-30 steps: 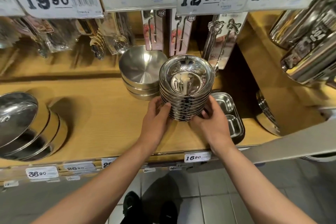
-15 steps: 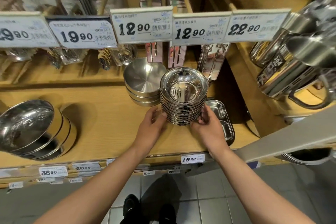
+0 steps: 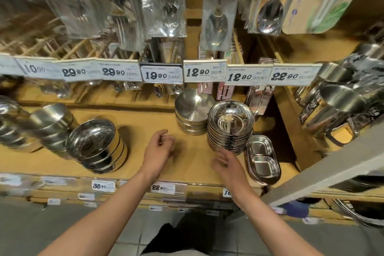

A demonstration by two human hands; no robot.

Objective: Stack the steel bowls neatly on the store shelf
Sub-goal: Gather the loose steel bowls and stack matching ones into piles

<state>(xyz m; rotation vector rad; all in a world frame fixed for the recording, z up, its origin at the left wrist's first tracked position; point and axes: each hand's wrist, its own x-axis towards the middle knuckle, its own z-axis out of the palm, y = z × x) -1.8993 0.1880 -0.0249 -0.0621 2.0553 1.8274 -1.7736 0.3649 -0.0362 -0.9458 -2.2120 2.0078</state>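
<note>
Wooden store shelf [image 3: 145,164]: stack of steel bowls [image 3: 229,127] squared at 1 o'clock. Left hand [image 3: 159,151] loosely curled, right hand [image 3: 227,165] probably spread, blurred; both empty, clear of stack.

The stacked steel bowls [image 3: 230,124] shone mirror-glossy; the neighbouring bowls [image 3: 192,110] looked brushed, on a matt wooden shelf [image 3: 145,118].

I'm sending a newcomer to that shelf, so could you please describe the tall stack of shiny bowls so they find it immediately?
On the wooden shelf, look below the second 12.90 price tag. The tall stack of shiny bowls stands between a short matte bowl stack and a two-compartment tray; it alone is mirror-bright with many thin rims.
</note>
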